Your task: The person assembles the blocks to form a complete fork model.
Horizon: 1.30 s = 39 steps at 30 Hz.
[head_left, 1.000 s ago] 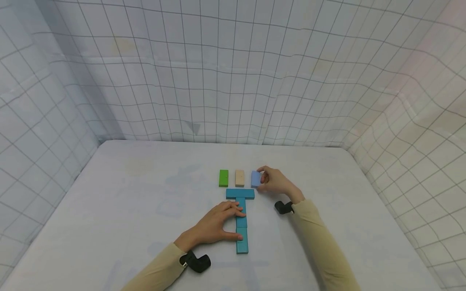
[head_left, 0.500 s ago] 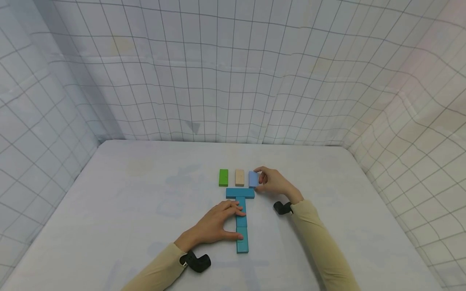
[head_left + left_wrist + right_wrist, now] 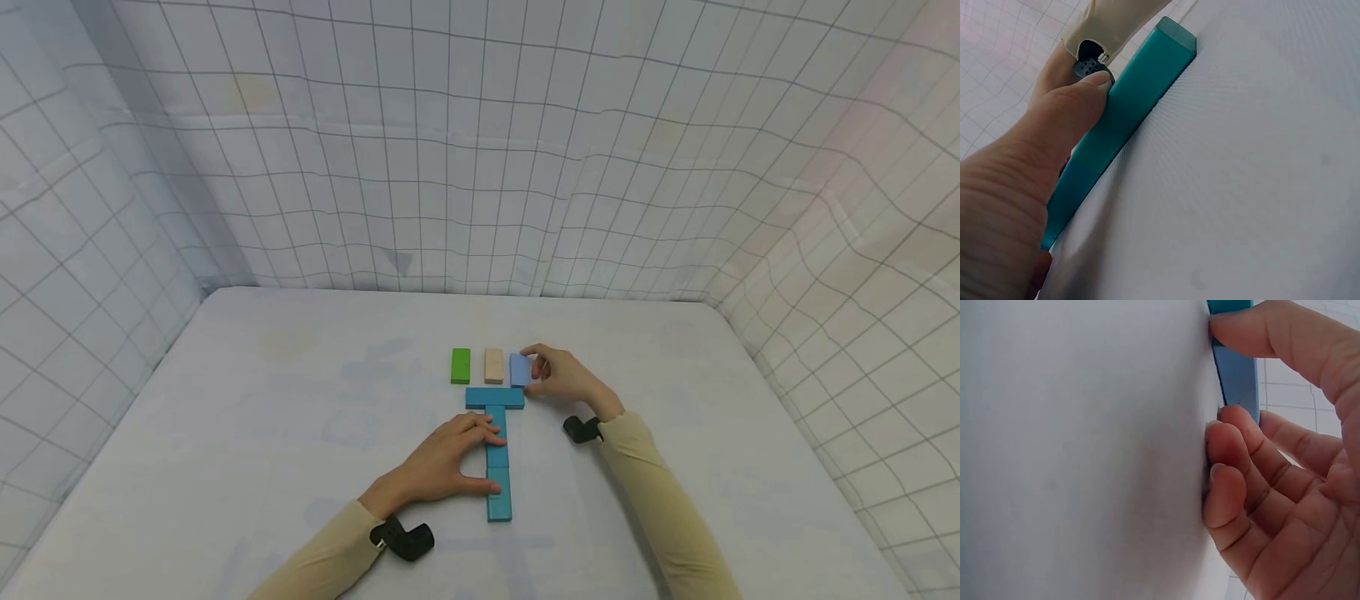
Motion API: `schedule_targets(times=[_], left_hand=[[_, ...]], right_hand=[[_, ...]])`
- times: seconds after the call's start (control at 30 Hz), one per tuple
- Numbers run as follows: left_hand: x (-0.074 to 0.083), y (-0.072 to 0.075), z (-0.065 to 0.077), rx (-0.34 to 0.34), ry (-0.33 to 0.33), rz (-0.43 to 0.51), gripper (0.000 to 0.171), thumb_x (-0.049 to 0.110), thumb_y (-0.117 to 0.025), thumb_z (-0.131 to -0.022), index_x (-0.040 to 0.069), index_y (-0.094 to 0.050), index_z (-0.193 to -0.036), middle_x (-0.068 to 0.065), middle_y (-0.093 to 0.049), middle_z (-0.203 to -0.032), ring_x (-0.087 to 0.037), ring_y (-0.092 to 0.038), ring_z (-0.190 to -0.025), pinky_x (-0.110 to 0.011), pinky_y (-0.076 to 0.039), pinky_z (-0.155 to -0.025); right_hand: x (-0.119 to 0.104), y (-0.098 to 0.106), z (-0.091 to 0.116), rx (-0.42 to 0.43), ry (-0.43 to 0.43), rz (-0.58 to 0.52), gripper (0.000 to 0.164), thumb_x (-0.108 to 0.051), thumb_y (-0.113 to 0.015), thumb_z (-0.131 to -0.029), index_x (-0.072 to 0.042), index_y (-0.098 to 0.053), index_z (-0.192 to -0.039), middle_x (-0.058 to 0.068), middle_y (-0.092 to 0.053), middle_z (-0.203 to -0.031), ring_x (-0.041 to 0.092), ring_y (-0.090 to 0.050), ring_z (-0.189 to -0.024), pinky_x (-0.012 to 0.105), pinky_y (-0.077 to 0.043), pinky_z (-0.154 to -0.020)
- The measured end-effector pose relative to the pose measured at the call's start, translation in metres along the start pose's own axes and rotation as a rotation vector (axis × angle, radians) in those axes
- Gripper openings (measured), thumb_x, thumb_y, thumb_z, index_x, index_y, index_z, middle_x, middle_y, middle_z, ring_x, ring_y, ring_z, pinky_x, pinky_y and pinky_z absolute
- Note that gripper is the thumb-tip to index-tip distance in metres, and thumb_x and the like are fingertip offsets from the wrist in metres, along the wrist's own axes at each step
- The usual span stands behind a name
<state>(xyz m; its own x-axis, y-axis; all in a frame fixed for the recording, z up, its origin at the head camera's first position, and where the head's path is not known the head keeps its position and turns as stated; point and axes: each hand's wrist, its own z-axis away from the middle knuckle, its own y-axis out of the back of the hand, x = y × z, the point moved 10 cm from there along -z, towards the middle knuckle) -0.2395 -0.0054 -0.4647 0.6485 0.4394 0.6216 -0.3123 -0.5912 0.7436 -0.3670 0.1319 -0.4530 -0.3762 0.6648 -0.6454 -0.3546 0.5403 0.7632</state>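
Observation:
In the head view, teal blocks form a T flat on the white tabletop, with a crosswise block [image 3: 495, 398] at its top and two lengthwise ones below. My left hand [image 3: 442, 462] rests on the stem, fingertips on its upper block [image 3: 498, 456] and thumb on the lower block [image 3: 499, 508]. My right hand [image 3: 568, 375] pinches a light blue block [image 3: 517, 371] from the right, thumb at its near end and a finger at its far end. That block stands just beyond the right end of the crosswise block.
A green block [image 3: 461, 367] and a beige block [image 3: 493, 367] lie in a row left of the light blue one. White grid-patterned cloth [image 3: 480, 167] hangs behind and at both sides of the table [image 3: 262, 400]. Black wrist cameras sit on both cuffs.
My right hand has slid the light blue block a little to the left, nearer the beige block. My left hand has stayed in place on the teal stem.

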Motion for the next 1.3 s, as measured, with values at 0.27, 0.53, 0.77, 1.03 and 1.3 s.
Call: schedule_targets(times=[0.27,0.53,0.77,1.03,1.3], left_hand=[[-0.0008,-0.0011,0.0005,-0.007,0.005,-0.002,0.059,0.059,-0.068,-0.078,0.028,-0.058,-0.127,0.006,-0.043,-0.139,-0.014,-0.027,-0.135,-0.043,-0.025,-0.108],[-0.0010,-0.0004,0.0006,-0.004,0.004,-0.012,0.058,0.060,-0.067,-0.078,0.029,-0.057,-0.126,0.007,-0.043,-0.139,-0.014,-0.029,-0.135,-0.043,-0.027,-0.107],[-0.0013,-0.0007,0.0010,-0.009,0.007,-0.011,0.058,0.060,-0.067,-0.078,0.029,-0.057,-0.126,0.006,-0.043,-0.139,-0.014,-0.028,-0.135,-0.044,-0.026,-0.107],[-0.0008,-0.0007,0.0008,-0.011,0.011,-0.008,0.058,0.059,-0.068,-0.078,0.029,-0.057,-0.126,0.005,-0.043,-0.139,-0.015,-0.028,-0.135,-0.044,-0.027,-0.107],[0.0009,0.0001,0.0005,-0.010,-0.002,-0.011,0.059,0.059,-0.068,-0.079,0.026,-0.058,-0.126,0.004,-0.044,-0.139,-0.015,-0.028,-0.135,-0.043,-0.027,-0.107]], right_hand=[[-0.0025,-0.0008,0.0020,-0.012,0.041,0.012,0.060,-0.013,-0.075,-0.079,-0.001,-0.050,-0.132,0.002,-0.054,-0.088,0.015,-0.049,-0.072,0.029,-0.042,-0.063],[-0.0009,-0.0042,0.0034,-0.072,0.032,0.019,0.066,-0.007,-0.075,-0.079,-0.002,-0.046,-0.138,0.001,-0.055,-0.091,0.014,-0.050,-0.071,0.028,-0.043,-0.065],[-0.0021,-0.0041,0.0046,-0.070,0.054,0.007,0.064,-0.006,-0.072,-0.081,-0.001,-0.046,-0.138,0.001,-0.056,-0.092,0.013,-0.049,-0.070,0.028,-0.042,-0.064],[0.0004,-0.0048,0.0041,-0.072,0.048,0.011,0.064,-0.009,-0.073,-0.080,-0.003,-0.047,-0.138,0.001,-0.056,-0.091,0.014,-0.049,-0.070,0.029,-0.042,-0.065],[-0.0008,-0.0039,0.0039,-0.085,0.044,0.010,0.066,-0.008,-0.074,-0.080,-0.003,-0.046,-0.139,0.001,-0.056,-0.092,0.014,-0.049,-0.071,0.029,-0.042,-0.064]])
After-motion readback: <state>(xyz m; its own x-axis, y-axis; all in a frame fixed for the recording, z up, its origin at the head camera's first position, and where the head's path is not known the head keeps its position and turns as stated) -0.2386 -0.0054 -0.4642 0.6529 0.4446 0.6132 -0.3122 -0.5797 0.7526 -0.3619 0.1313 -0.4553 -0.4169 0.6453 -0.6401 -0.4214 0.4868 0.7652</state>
